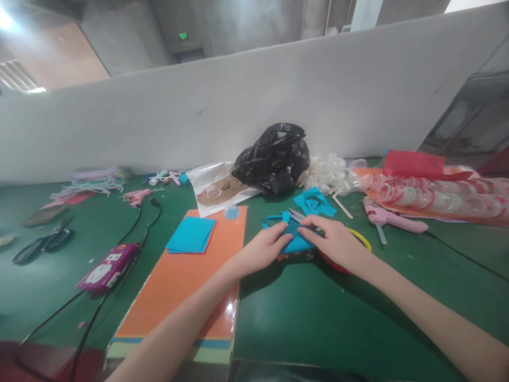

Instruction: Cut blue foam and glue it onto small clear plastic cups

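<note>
Both hands meet over the green table [302, 318], right of the middle. My left hand [268, 244] pinches a sheet of blue paper [296, 243] at its left side. My right hand [332, 239] is closed around scissors [296, 215] with red and yellow handles, and its fingertips also touch the paper. The scissor blades point up and left beside a cut, curled strip of the sheet. Just behind lies a blue paper offcut [314, 202]. A stack of blue paper squares [191, 235] rests on an orange sheet [186, 292] to the left.
Behind are a black plastic bag [274, 159], clear plastic cups [330, 172] and brown material on white film. To the right lie a pink glue gun [393, 218] and rows of cups [433, 196]. Left stand a purple box [109, 268] with cables and dark scissors [43, 246].
</note>
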`<state>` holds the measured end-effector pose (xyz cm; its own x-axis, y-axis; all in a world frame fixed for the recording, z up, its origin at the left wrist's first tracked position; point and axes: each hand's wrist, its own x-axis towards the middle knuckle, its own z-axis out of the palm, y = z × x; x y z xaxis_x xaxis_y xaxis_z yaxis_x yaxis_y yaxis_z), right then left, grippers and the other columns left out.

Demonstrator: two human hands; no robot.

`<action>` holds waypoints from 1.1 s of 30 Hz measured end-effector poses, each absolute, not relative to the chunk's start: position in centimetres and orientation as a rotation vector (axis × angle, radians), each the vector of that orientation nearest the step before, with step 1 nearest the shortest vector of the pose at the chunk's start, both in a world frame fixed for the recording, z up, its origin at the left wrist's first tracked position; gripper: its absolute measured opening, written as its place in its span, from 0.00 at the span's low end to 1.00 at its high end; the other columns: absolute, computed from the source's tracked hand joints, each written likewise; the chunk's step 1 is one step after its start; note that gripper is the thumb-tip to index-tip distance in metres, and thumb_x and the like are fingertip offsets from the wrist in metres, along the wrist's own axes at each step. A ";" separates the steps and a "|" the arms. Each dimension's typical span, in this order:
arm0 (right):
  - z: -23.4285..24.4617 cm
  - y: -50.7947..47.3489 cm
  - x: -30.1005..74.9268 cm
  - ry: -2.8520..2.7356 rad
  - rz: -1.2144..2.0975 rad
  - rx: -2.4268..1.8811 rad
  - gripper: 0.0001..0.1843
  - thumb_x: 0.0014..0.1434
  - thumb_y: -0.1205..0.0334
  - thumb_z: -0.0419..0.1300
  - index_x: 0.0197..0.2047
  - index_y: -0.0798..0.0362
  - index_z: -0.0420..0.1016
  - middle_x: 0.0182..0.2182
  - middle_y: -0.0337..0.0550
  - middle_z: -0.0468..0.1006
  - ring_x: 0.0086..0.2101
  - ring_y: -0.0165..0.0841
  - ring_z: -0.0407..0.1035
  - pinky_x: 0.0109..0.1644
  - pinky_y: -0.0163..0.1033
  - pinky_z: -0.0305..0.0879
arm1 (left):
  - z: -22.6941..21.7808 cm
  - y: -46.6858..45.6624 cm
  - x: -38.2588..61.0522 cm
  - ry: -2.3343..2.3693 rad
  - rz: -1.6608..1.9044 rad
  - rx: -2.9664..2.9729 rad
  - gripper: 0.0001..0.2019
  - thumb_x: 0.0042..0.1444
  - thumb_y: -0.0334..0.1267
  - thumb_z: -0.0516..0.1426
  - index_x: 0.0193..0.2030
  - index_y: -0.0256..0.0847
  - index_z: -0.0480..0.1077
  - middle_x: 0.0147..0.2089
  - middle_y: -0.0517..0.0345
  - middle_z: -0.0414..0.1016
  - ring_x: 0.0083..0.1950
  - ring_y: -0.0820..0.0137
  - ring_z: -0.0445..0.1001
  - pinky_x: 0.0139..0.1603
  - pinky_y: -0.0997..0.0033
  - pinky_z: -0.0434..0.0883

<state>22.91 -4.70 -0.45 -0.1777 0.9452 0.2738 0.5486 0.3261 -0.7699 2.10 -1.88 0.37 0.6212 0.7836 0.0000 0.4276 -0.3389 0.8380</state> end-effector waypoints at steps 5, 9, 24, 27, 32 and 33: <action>-0.5 -4.3 23.1 -1.673 0.691 -1.333 0.16 0.67 0.46 0.54 0.39 0.47 0.75 0.37 0.42 0.81 0.38 0.38 0.74 0.44 0.42 0.71 | 0.6 -1.4 1.6 0.993 0.610 1.976 0.14 0.68 0.49 0.50 0.35 0.43 0.62 0.35 0.62 0.66 0.38 0.69 0.66 0.40 0.68 0.64; -1.2 -3.3 23.4 -1.391 0.827 -1.233 0.20 0.67 0.42 0.51 0.40 0.47 0.74 0.40 0.44 0.79 0.42 0.40 0.75 0.51 0.47 0.72 | 0.6 -0.9 1.1 1.050 0.719 1.856 0.16 0.68 0.51 0.50 0.35 0.43 0.58 0.31 0.65 0.63 0.33 0.72 0.65 0.36 0.69 0.64; -0.1 -3.5 23.4 -1.226 1.223 -1.011 0.35 0.58 0.24 0.48 0.46 0.46 0.73 0.42 0.49 0.81 0.45 0.46 0.77 0.53 0.52 0.73 | 1.0 -1.8 2.3 0.951 0.944 1.587 0.12 0.67 0.49 0.52 0.40 0.42 0.61 0.33 0.63 0.71 0.28 0.77 0.66 0.31 0.74 0.65; -1.0 -3.5 22.6 -1.342 1.128 -1.028 0.29 0.55 0.29 0.58 0.41 0.47 0.74 0.39 0.46 0.82 0.42 0.44 0.77 0.51 0.50 0.73 | 1.1 -1.8 2.4 0.939 0.976 1.558 0.13 0.67 0.49 0.52 0.40 0.42 0.61 0.33 0.63 0.71 0.27 0.77 0.66 0.30 0.75 0.65; -0.9 -4.9 21.0 -1.422 1.194 -1.073 0.19 0.54 0.43 0.66 0.41 0.48 0.78 0.39 0.45 0.85 0.42 0.44 0.79 0.52 0.51 0.74 | 0.7 -2.9 3.2 0.931 0.960 1.575 0.13 0.68 0.48 0.52 0.37 0.43 0.59 0.31 0.66 0.64 0.29 0.77 0.65 0.32 0.75 0.66; -0.7 -5.2 20.8 -1.431 1.211 -1.104 0.19 0.54 0.43 0.66 0.41 0.48 0.79 0.38 0.45 0.85 0.42 0.45 0.79 0.51 0.51 0.75 | 0.5 -3.1 3.3 0.935 0.946 1.577 0.13 0.68 0.48 0.52 0.37 0.43 0.59 0.31 0.66 0.62 0.30 0.77 0.66 0.32 0.75 0.67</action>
<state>20.85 -5.20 -0.72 -0.1647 0.9815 0.0978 0.0655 0.1098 -0.9918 3.32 -3.11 0.52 0.3878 0.9143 0.1170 0.1062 -0.1704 0.9796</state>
